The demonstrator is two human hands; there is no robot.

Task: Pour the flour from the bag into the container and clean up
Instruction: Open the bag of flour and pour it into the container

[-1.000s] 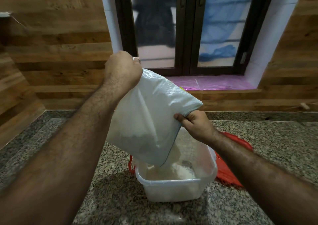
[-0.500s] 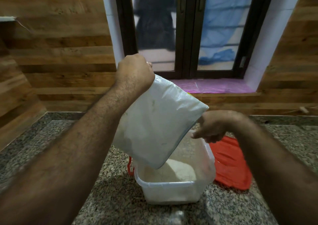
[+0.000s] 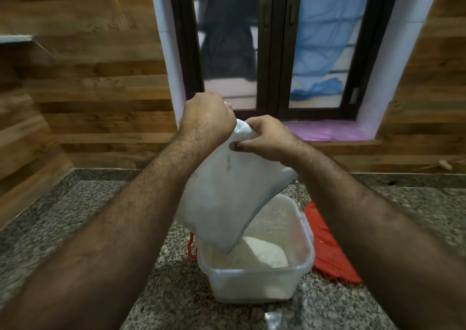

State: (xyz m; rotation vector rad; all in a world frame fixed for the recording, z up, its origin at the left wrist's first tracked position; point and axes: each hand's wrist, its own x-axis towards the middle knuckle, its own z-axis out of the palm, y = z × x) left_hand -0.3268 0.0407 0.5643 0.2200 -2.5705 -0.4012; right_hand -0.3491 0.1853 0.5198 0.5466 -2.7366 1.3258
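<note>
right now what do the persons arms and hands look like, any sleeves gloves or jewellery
Both arms are bare from the frame edge to the wrists, with visible hair on the forearms. The left hand and right hand wear no gloves; no rings, watch or bracelets show. No sleeve is in view.

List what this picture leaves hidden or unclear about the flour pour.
- Bag mouth: head view, its own lowest corner hides it; leftover flour unknown.
- Red lid: partly behind container and right forearm.
- Bag top: covered by left hand and right hand.
- Shiny object at bottom edge: cut off, blurred.
</note>
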